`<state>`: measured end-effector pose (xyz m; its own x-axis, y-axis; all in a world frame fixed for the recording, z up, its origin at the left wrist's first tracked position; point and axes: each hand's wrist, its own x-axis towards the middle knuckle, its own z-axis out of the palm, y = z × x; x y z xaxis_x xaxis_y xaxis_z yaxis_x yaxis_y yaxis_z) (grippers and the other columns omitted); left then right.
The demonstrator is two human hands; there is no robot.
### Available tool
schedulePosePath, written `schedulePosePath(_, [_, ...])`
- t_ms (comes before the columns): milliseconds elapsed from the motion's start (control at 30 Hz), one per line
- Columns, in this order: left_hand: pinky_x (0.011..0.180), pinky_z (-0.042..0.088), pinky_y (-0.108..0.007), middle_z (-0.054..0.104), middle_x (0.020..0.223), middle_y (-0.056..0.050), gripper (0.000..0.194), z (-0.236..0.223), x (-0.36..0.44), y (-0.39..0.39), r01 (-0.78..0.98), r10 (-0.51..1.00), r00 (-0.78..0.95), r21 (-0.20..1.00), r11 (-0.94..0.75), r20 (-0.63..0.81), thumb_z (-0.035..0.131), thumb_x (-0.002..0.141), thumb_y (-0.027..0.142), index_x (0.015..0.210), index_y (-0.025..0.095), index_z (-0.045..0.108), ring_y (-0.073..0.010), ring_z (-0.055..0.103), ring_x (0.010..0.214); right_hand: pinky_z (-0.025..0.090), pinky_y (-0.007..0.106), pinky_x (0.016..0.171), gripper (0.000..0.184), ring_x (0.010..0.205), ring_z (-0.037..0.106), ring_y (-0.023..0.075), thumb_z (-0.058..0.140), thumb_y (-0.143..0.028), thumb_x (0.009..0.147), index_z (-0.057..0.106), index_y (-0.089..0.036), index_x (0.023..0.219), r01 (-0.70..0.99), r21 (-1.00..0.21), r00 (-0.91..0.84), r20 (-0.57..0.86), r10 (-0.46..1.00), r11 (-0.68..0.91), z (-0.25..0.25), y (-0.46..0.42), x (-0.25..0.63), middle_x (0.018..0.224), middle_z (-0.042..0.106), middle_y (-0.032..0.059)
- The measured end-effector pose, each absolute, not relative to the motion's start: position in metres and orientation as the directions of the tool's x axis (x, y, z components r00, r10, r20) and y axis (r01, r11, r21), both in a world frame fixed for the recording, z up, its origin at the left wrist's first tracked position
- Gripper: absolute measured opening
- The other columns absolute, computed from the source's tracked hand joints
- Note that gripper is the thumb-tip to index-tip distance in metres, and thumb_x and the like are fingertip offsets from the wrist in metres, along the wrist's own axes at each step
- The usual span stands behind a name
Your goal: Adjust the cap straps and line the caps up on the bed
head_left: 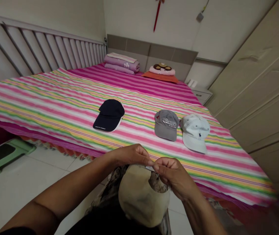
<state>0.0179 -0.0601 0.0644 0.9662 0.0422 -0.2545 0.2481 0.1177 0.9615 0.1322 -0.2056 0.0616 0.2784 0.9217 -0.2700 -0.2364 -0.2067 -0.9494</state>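
A beige cap (139, 199) with a camouflage underside hangs in front of me, above the floor at the bed's near edge. My left hand (132, 155) and my right hand (172, 174) both pinch its back strap, fingers pressed together. On the striped bedspread (56, 98) lie three more caps: a navy cap (110, 115) in the middle, a grey cap (166, 124) to its right, and a pale blue cap (195, 131) touching the grey one.
Folded purple bedding (122, 62) and a pink-and-orange pillow (161, 72) sit by the headboard. A slatted rail (56, 49) lines the bed's far side. Wardrobe doors (259, 88) stand at right, a nightstand (200, 93) beside them. A green stool (4, 156) sits on the tiled floor.
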Motion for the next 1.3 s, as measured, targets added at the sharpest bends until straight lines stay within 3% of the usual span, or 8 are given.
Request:
schedulePosePath(233, [0.043,0.023,-0.018,0.041,0.048,0.006,0.032,0.055,0.017,-0.061,0.222,0.064,0.969,0.959,0.176,-0.237,0.068,0.062,0.04,0.058,0.01,0.056,-0.003,0.029,0.043,0.013,0.017,0.034,0.03,0.032,0.02,0.0015,0.074,-0.036,0.059,0.056,-0.013,0.056,-0.392,-0.902,0.217,-0.283,0.934,-0.183,0.06,-0.205,0.132,0.034,0.033,-0.0099])
schedulePosePath(400, [0.04,0.024,-0.017,0.044,0.046,0.005,0.029,0.051,0.018,-0.063,0.211,0.083,0.965,0.926,0.314,-0.248,0.068,0.063,0.036,0.057,0.01,0.057,-0.0023,0.031,0.038,0.016,0.016,0.034,0.028,0.03,0.018,0.0012,0.073,-0.034,0.061,0.053,-0.015,0.058,-0.494,-0.851,0.148,-0.284,0.947,-0.178,0.058,-0.204,0.137,0.031,0.03,-0.0118])
schedulePosePath(600, [0.041,0.03,-0.017,0.05,0.045,0.002,0.027,0.041,0.022,-0.059,0.153,0.094,0.965,0.821,0.55,-0.243,0.072,0.058,0.032,0.055,0.009,0.058,-0.0039,0.04,0.038,0.023,0.018,0.034,0.033,0.032,0.037,0.0063,0.061,-0.042,0.073,0.054,-0.013,0.059,-0.459,-0.871,0.029,-0.21,0.977,-0.174,0.048,-0.204,0.153,0.042,0.053,-0.0003])
schedulePosePath(967, [0.046,0.037,-0.02,0.055,0.048,-0.001,0.022,0.043,0.026,-0.049,0.085,0.077,0.976,0.683,0.725,-0.204,0.069,0.06,0.026,0.058,0.007,0.059,-0.0079,0.048,0.041,0.029,0.018,0.043,0.039,0.044,0.045,0.0076,0.08,-0.038,0.049,0.061,-0.008,0.066,-0.534,-0.837,-0.087,-0.086,0.993,-0.119,0.029,-0.204,0.176,0.052,0.055,0.0012])
schedulePosePath(1133, [0.052,0.04,-0.021,0.059,0.052,-0.003,0.027,0.042,0.025,-0.044,0.123,0.003,0.983,0.662,0.739,-0.186,0.068,0.059,0.034,0.061,0.009,0.061,-0.0099,0.051,0.046,0.028,0.017,0.041,0.033,0.041,0.039,0.0059,0.079,-0.037,0.05,0.056,-0.015,0.06,-0.583,-0.812,0.011,-0.027,1.0,-0.016,0.04,-0.198,0.175,0.049,0.05,-0.0035])
schedulePosePath(1300, [0.054,0.04,-0.025,0.061,0.055,-0.008,0.054,0.055,0.014,-0.025,0.17,-0.12,0.985,0.79,0.589,-0.122,0.071,0.044,0.053,0.065,0.004,0.065,-0.0146,0.054,0.05,0.025,0.018,0.038,0.039,0.037,0.023,0.006,0.076,-0.044,0.052,0.046,-0.02,0.056,-0.611,-0.782,0.194,0.0,0.981,0.121,0.06,-0.195,0.17,0.043,0.034,-0.0079])
